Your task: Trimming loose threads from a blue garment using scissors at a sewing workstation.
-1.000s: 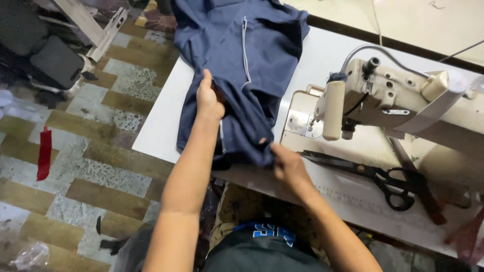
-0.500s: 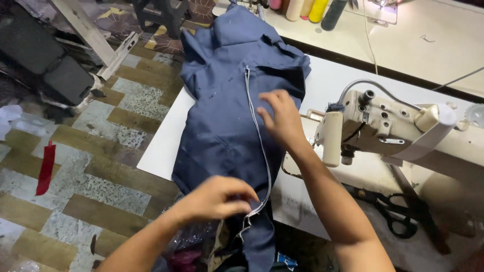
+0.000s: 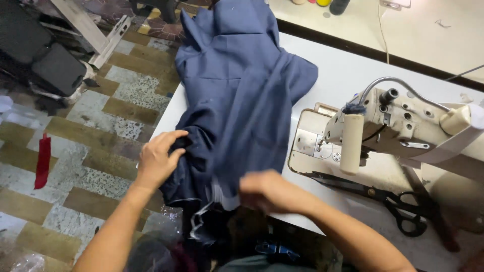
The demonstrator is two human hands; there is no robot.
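Observation:
A dark blue garment [image 3: 242,95] lies spread over the left part of a white sewing table [image 3: 348,70] and hangs off its near edge. My left hand [image 3: 159,158] grips a bunched fold at the garment's left side. At the near edge my right hand [image 3: 269,191], blurred by motion, is closed on the fabric, with a pale lining strip [image 3: 222,194] showing beside it.
A cream sewing machine [image 3: 398,126] stands right of the garment, with black scissors [image 3: 403,211] on the table in front of it. A patterned tile floor [image 3: 75,151] lies to the left, with a red strip [image 3: 43,161] and dark furniture [image 3: 45,60] on it.
My right hand dropped from the middle of the garment to its near edge. My left hand shifted left and up onto the side fold. The white cord is no longer visible.

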